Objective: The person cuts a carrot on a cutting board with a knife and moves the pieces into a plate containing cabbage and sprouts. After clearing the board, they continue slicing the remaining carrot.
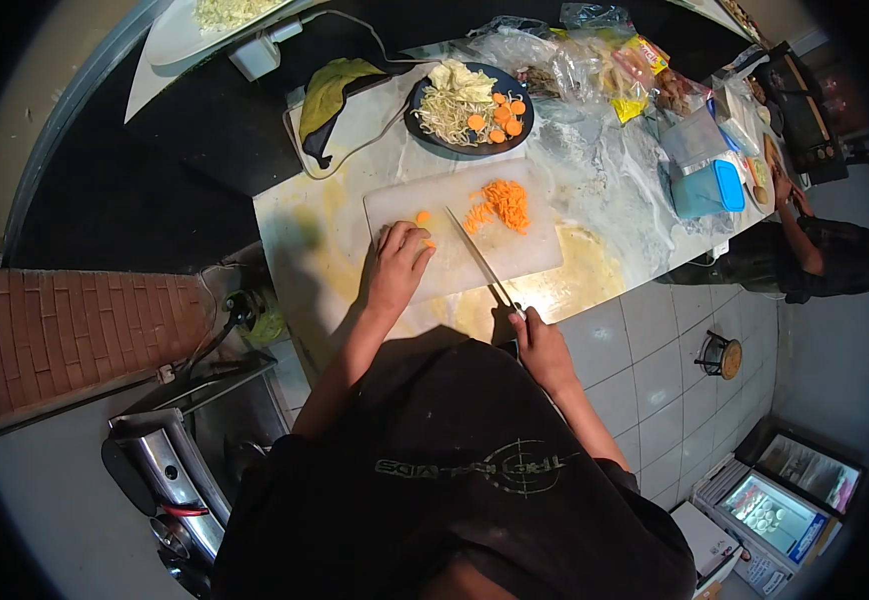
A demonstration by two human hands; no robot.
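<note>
My right hand (543, 345) grips a kitchen knife (480, 258) by its handle. The blade slants up and left over the white cutting board (525, 256), its tip between the two lots of carrot. On the board's left part, my left hand (400, 262) has its fingers curled down over carrot pieces, mostly hidden under it. One carrot slice (423, 216) lies just past the fingertips, and a bit of orange shows beside the thumb. Right of the blade sits a heap of carrot strips (505, 205).
Behind the board stands a dark plate (445, 146) with bean sprouts, cabbage and carrot slices. A cloth (333, 100) and a cable lie left of it. Plastic bags (595, 65) and a blue-lidded container (707, 190) are at right. Another person (805, 250) works at the table's far right end.
</note>
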